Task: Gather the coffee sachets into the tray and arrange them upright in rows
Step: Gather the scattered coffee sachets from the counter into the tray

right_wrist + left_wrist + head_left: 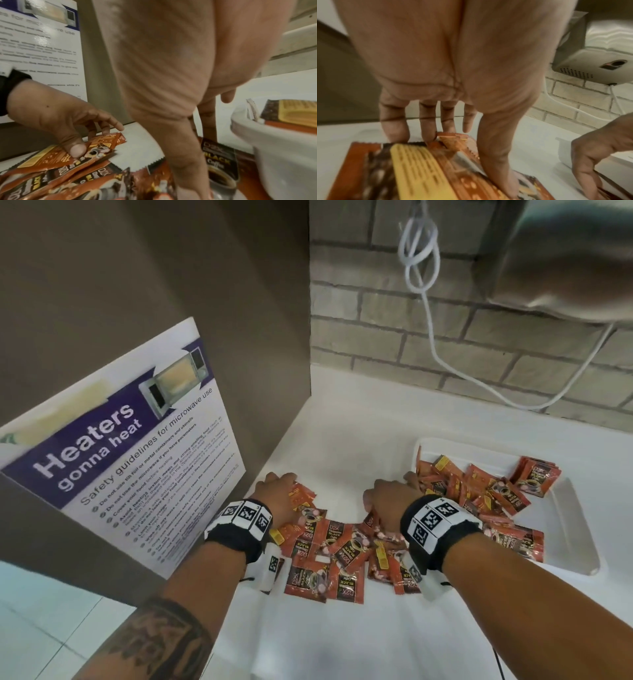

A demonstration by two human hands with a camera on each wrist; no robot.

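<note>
Head view — sachets (342,556) read "D2X BLACK".

A white rectangular plastic tray (579,529) is sitting on the white countertop (342,638) to the right, near the brick wall (445,344) behind it. Orange foil coffee sachets (479,491) are lying heaped in the tray's left part, some leaning at its far right. More loose sachets (325,559) are lying spread on the counter just left of the tray, overlapping one another. The left hand (277,494) is resting on the pile's left edge, the right hand (390,498) at the tray's left rim. A laminated microwave safety poster (137,457) is hanging on the panel at left. A white cable (442,350) is hanging down the wall behind.
</note>
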